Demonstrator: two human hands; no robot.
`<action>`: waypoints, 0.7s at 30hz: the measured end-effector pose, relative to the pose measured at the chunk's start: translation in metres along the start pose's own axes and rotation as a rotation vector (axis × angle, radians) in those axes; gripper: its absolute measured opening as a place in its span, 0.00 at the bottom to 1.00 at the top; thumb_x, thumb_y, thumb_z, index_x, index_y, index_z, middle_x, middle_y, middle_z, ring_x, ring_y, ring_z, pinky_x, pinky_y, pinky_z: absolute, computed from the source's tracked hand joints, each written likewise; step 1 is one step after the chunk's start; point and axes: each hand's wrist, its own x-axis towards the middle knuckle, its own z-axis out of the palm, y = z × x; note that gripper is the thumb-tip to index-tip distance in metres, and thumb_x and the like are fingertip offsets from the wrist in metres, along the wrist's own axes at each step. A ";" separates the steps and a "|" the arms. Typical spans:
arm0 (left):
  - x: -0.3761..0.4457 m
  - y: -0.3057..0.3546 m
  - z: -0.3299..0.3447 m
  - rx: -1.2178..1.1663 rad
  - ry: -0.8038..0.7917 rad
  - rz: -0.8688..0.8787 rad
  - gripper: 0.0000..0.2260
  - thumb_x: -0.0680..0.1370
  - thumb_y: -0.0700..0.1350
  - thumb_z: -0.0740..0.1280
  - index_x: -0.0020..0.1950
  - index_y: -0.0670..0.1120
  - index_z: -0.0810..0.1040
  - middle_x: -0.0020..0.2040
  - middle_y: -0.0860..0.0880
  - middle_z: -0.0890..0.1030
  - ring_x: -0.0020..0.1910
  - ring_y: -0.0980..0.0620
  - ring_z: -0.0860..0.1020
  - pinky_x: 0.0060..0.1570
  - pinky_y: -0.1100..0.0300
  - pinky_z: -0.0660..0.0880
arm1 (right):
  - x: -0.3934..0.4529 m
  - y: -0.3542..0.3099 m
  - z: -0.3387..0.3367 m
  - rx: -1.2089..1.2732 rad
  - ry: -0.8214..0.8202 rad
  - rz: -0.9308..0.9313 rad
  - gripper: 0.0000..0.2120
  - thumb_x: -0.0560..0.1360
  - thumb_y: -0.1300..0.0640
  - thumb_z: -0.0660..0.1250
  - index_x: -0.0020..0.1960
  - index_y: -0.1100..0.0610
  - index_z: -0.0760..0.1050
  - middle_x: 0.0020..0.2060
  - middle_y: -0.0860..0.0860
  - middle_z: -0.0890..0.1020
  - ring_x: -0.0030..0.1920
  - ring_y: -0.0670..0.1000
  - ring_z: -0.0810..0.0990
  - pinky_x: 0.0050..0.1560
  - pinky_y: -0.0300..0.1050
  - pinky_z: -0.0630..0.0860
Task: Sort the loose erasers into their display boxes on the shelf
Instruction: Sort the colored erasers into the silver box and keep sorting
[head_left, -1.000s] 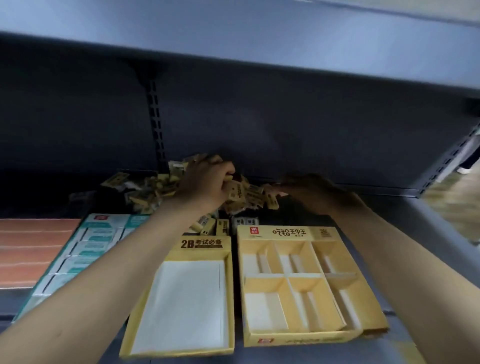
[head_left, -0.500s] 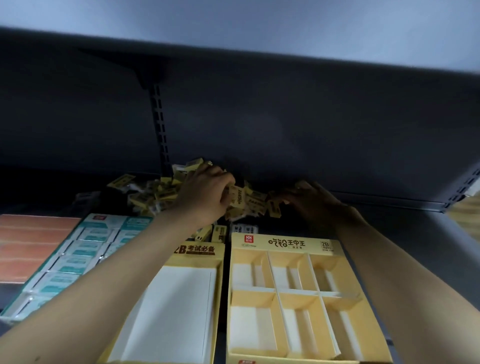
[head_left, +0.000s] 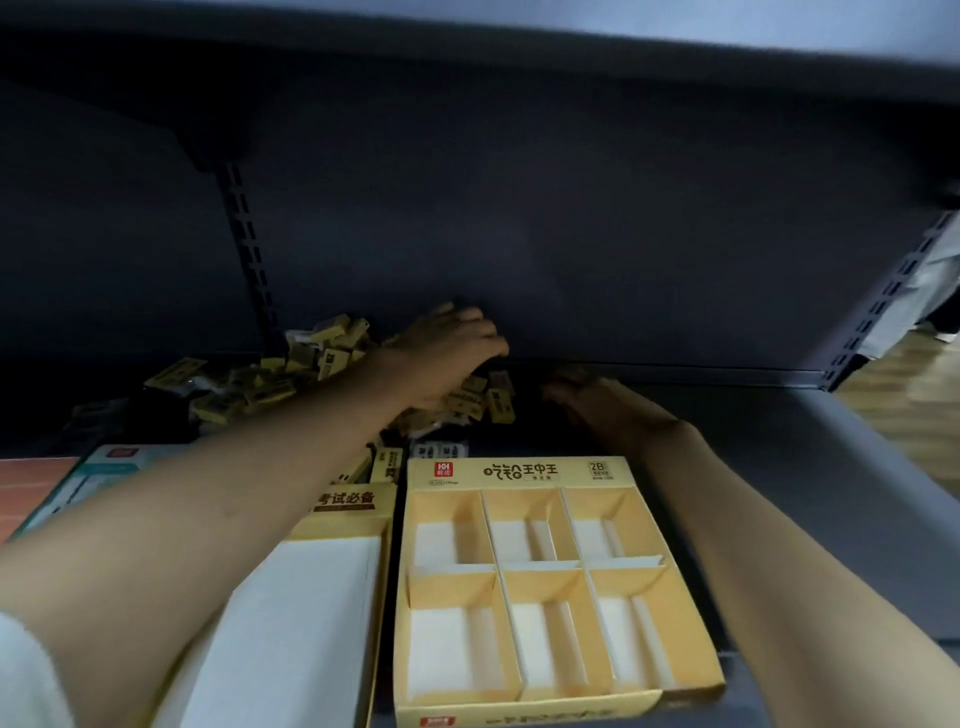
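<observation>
Two display boxes at shelf (head_left: 857, 467) front: six-compartment tray (head_left: 524, 587) bare, plain yellow box (head_left: 332, 597) partly under left forearm. Eraser pile (head_left: 291, 374) sits behind them against the back wall. Left grip (head_left: 447, 353) lies over pile's right part, fingers curled; contents cannot be told. Right grip (head_left: 597, 405) just right of pile, fingers in shadow, hold unreadable. Risk: raking sends erasers sliding behind boxes.

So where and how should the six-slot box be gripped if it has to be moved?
A judgement: take the six-slot box by its two long side walls, one hand from each side. It lies flat with its open top up and thin dividers inside, so they would likely bend. Its right wall is free; the left sits close beside the plain box.
</observation>
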 end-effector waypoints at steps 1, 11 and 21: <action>0.007 -0.002 -0.002 0.077 -0.053 0.056 0.22 0.77 0.38 0.60 0.71 0.51 0.66 0.68 0.52 0.69 0.67 0.51 0.63 0.64 0.57 0.57 | -0.002 0.000 -0.001 0.010 0.001 0.005 0.20 0.76 0.63 0.61 0.67 0.52 0.69 0.67 0.52 0.67 0.63 0.55 0.74 0.60 0.51 0.74; 0.046 -0.008 0.028 0.505 -0.141 0.479 0.24 0.80 0.37 0.53 0.76 0.48 0.56 0.73 0.52 0.64 0.70 0.49 0.62 0.64 0.55 0.59 | -0.017 0.005 0.004 -0.095 0.135 0.031 0.26 0.78 0.66 0.57 0.75 0.55 0.59 0.74 0.53 0.60 0.74 0.52 0.57 0.72 0.39 0.49; 0.058 -0.014 0.037 0.479 -0.219 0.504 0.18 0.79 0.40 0.57 0.67 0.51 0.72 0.65 0.52 0.73 0.68 0.47 0.64 0.65 0.51 0.63 | -0.023 0.006 0.013 0.045 0.254 0.065 0.24 0.72 0.69 0.63 0.67 0.56 0.72 0.60 0.58 0.74 0.62 0.59 0.71 0.64 0.49 0.70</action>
